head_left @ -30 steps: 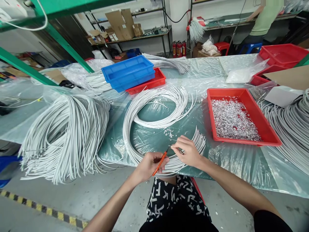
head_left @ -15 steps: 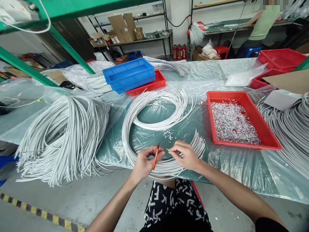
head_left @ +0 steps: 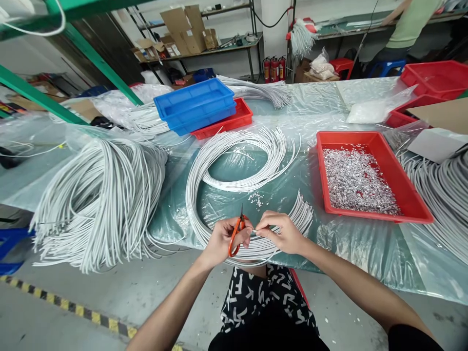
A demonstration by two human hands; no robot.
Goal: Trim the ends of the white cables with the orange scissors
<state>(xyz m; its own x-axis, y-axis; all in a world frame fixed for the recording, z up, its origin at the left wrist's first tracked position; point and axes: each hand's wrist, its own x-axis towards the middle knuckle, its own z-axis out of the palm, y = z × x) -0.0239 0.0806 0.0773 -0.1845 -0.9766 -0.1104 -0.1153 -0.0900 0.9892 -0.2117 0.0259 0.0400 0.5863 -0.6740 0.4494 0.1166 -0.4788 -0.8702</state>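
My left hand grips small orange-handled snips, blades pointing up and away. My right hand pinches the end of a thin white cable between thumb and fingers, right beside the snips. Both hands hover over the near edge of a loose ring of white cables lying on the plastic-covered table. A few small metal bits lie on the plastic just beyond my hands.
A red tray full of small metal pieces sits to the right. A big bundle of white cables hangs off the table at left. Blue trays stacked on a red tray stand behind. Another person works at a far bench.
My hands have come closer together. The snips turned from slanting toward the right hand to pointing upright, and the cable end now sits next to them.
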